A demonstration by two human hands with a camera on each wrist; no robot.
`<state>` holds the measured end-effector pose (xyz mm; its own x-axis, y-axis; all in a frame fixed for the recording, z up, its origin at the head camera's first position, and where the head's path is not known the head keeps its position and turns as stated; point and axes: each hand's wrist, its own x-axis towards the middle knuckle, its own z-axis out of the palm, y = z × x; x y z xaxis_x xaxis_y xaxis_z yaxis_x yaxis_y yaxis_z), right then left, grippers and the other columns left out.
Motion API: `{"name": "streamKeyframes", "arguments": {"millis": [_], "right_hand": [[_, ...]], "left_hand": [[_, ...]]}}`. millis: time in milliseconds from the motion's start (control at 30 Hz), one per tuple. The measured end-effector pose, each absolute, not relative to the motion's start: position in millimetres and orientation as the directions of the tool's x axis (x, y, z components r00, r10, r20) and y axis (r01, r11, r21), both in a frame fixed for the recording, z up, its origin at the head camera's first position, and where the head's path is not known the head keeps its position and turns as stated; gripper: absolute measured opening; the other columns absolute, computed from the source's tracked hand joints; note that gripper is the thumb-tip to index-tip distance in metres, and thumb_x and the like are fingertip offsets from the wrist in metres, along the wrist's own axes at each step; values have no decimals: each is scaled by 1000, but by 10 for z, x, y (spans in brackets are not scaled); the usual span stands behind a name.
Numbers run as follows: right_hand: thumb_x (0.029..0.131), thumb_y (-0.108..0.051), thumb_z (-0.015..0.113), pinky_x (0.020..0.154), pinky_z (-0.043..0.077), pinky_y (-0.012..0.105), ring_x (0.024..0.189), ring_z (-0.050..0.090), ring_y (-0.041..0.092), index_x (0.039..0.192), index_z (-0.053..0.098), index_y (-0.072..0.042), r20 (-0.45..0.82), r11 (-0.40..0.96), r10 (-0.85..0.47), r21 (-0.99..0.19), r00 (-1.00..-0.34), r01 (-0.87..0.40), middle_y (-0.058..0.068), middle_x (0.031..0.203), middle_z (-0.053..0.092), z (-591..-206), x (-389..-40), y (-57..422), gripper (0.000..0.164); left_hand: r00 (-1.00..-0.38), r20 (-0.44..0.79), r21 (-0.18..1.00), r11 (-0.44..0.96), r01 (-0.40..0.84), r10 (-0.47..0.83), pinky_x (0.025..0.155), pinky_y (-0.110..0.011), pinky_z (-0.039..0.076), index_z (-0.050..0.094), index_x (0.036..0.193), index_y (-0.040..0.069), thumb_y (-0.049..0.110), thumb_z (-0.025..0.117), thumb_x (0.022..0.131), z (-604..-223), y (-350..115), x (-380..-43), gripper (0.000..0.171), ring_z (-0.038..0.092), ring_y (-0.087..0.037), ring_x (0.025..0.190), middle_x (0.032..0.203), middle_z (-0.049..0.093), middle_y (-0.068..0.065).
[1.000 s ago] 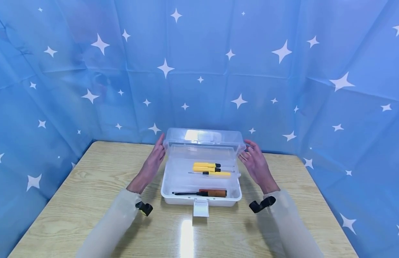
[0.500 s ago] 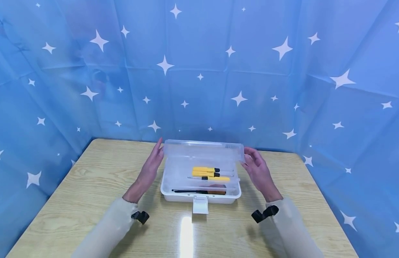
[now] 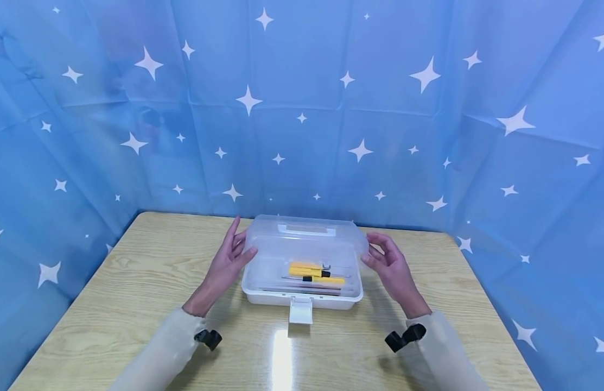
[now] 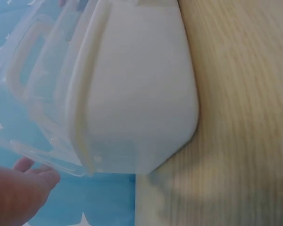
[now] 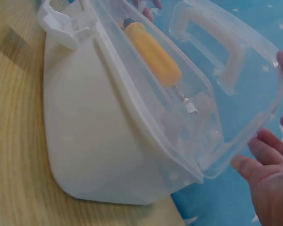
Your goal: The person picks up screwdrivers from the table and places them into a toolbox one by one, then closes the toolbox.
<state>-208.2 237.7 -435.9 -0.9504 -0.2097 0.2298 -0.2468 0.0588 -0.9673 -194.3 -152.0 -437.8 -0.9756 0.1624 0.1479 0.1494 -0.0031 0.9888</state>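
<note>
A white toolbox with a clear lid stands on the table, the lid tilted partway down over it. My left hand is at the lid's left end, fingers extended, thumb toward its side. At the right end, my right hand has loosely bent fingers beside the lid's edge; the right wrist view shows its thumb right at the rim. Several yellow-handled screwdrivers lie in a clear inner tray. The brown-handled tools beneath are mostly hidden by the tray.
A white handle is fixed on the lid. The front latch hangs down over the wooden table. A blue star-patterned curtain stands close behind the table's back edge.
The lid has swung from standing up at the back toward the front, bringing its handle into view. The inner tray with the yellow screwdrivers has shifted forward over the brown-handled tools.
</note>
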Motion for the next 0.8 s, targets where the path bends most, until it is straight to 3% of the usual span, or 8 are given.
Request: {"name": "streamKeyframes", "arguments": {"millis": [233,500,633,800], "right_hand": [[95,-1,64,97,51,23,126,54,4,145,38,-1,228,20,-223,-971,-948,-238,3,139,48,-4407,-2014,2406,56],[91,3,67,99,48,23,128,53,4,147,40,-9,238,-9,-251,-970,-938,-244,6,141,45,-4461,-1956,2416,63],[87,8,69,102,46,23,129,52,5,147,39,-7,259,-43,-277,-965,-925,-257,9,141,44,-4503,-1937,2431,69],[82,13,71,104,44,26,132,50,7,147,35,0,279,-87,-313,-960,-908,-266,9,142,44,-4558,-1902,2450,76]], "left_hand": [[-975,137,990,11,141,177,118,-43,27,6,158,39,25,67,96,-4452,-1566,-1925,89,31,-26,147,157,33,-7],[-968,137,988,34,148,211,120,-49,22,8,157,43,19,73,91,-4494,-1651,-1885,96,36,-28,144,154,35,-7],[-965,122,989,55,138,232,119,-51,23,10,157,45,19,78,87,-4503,-1692,-1867,101,36,-28,144,152,35,-8],[-959,117,988,69,139,258,119,-55,21,10,159,37,15,82,82,-4531,-1729,-1857,108,35,-31,145,151,35,-10]]}}
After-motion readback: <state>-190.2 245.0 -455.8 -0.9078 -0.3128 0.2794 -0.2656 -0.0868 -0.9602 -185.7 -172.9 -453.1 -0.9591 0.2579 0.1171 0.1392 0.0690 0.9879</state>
